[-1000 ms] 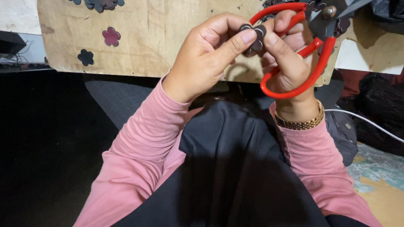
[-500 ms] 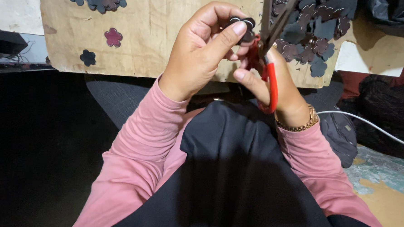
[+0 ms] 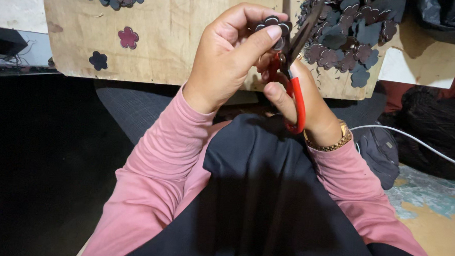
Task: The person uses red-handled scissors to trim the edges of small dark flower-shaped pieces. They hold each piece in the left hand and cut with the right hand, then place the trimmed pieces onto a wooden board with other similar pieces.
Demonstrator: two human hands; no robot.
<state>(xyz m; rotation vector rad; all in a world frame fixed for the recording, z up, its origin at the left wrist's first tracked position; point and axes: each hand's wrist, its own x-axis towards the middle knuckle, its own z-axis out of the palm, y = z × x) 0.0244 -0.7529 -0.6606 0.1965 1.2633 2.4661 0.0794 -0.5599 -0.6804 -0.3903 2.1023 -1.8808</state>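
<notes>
Flower piece pinched at the scissors, over a wooden worktop.
I see the plywood worktop [image 3: 190, 49] with two loose flower cutouts [image 3: 128, 37] at left, a dark pile [image 3: 352, 31] at right; my left hand [image 3: 230, 56] grip pinches the flower piece [image 3: 274, 26], right hand [image 3: 305, 103] closed around the red-handled scissors [image 3: 296, 95], blades touching it.

The scissors [image 3: 295, 74] have glossy red plastic handles and dark, dull metal blades. The flower [image 3: 274, 28] pinched in the fingers looks like matt, dark leather or felt. The worktop [image 3: 170, 43] is bare, rough plywood.
</notes>
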